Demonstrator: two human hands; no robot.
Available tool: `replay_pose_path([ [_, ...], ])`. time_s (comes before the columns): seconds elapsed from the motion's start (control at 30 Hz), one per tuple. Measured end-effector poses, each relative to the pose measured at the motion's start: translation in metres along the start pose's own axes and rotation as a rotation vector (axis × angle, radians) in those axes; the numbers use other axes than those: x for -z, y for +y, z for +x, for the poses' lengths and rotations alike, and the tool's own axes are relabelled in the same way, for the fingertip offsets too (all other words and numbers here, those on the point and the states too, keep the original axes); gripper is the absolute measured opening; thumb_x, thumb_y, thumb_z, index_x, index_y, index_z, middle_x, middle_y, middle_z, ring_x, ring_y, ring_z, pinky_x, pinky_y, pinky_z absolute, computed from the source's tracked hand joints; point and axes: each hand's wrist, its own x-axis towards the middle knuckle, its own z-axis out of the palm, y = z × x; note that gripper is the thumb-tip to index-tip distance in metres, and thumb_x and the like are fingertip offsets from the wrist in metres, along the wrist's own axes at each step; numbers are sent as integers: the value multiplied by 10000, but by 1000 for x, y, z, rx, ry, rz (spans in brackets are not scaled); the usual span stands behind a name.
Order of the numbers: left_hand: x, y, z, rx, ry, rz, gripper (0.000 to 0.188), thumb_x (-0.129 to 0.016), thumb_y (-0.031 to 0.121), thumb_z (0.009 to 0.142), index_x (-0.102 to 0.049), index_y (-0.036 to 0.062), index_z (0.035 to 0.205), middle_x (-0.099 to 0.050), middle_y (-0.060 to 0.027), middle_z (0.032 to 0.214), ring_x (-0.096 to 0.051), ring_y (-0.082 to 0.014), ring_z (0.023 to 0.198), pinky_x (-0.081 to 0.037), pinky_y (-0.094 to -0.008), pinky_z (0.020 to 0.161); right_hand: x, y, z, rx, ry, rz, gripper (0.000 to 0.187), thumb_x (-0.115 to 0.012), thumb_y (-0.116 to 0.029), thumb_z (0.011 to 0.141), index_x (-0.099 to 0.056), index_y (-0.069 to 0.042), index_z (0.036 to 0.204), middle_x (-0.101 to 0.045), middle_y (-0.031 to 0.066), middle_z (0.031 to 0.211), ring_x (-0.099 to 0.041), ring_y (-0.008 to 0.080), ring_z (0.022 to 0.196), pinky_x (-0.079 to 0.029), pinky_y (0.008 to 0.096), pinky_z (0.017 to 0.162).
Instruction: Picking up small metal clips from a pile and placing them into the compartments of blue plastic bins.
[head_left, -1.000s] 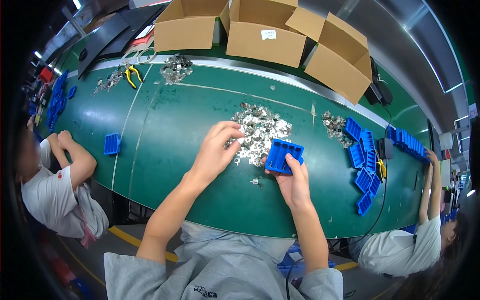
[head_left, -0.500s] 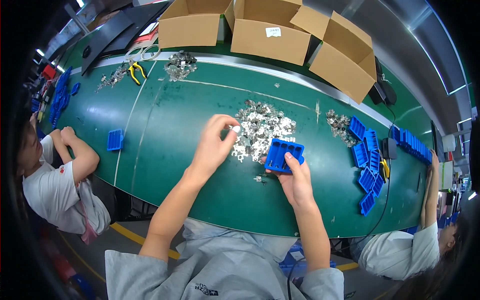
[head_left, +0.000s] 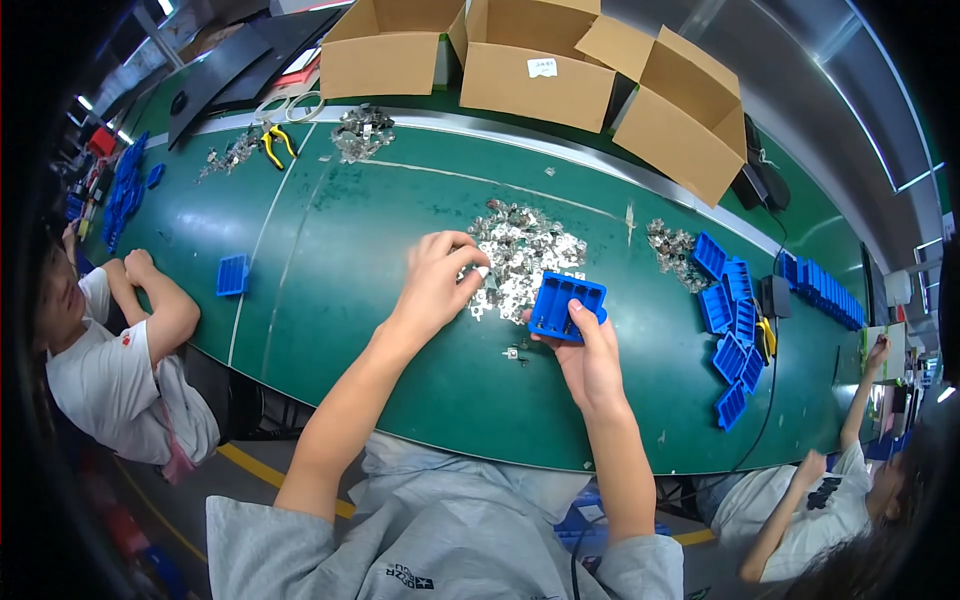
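Note:
My right hand grips a blue plastic battery holder, thumb over its near right corner. Long parallel slots face up in it, with small dark metal bits at their near ends. My left hand is pinched at the left edge of a pile of small shiny metal contact plates. A small whitish metal piece shows at its fingertips; its exact shape is too small to tell. One loose metal plate lies on the green table, just left of my right hand.
Several blue holders lie at the right, beside a smaller metal pile and a black cable. Another holder sits at left. Yellow-handled pliers, a metal pile and cardboard boxes stand farther back. A co-worker sits on each side.
My left fingers have shifted slightly right and down along the pile's edge. The holder has tilted up a little in my right hand. The co-worker at right has moved their arms.

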Motion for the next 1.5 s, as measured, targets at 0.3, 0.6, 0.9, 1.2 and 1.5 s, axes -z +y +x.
replay_pose_path([
  [0.3,5,17,3,-102,73,-213,203,-609,-26,789,-613,58,973,-602,-77,1045,-528,-307,1050,-429,-404,884,2,-2,0,-96,-67,133,444,-466,-279,981,-436,41,1286,-604,207,1142,-626,314,1036,-528,394,826],
  [0.6,-3,37,-6,-373,63,-243,275,-658,-57,698,-625,25,958,-640,-109,971,-617,-298,925,-507,-392,794,4,11,2,-170,-67,318,427,-456,-290,991,-455,31,1272,-596,199,1153,-604,313,1069,-511,433,876],
  [0.9,0,45,-9,-368,29,-353,252,-640,-33,751,-639,20,997,-644,-100,1008,-624,-272,964,-513,-346,805,2,8,2,-98,19,202,378,-522,-305,970,-503,2,1188,-620,146,1085,-622,251,970,-516,411,806],
  [1.2,-2,40,-14,304,-204,-966,170,-559,57,916,-610,12,1072,-625,-38,988,-593,-95,876,-491,-260,770,0,17,1,96,69,-61,334,-540,-264,972,-486,-21,1194,-617,85,1061,-620,152,926,-510,312,787],
  [1.5,-5,29,-17,326,-262,-940,120,-529,86,960,-547,7,1048,-590,-39,1015,-550,-95,876,-463,-249,779,-2,21,-1,166,63,-275,364,-517,-252,973,-463,20,1208,-605,153,1117,-632,225,983,-549,401,826],
])
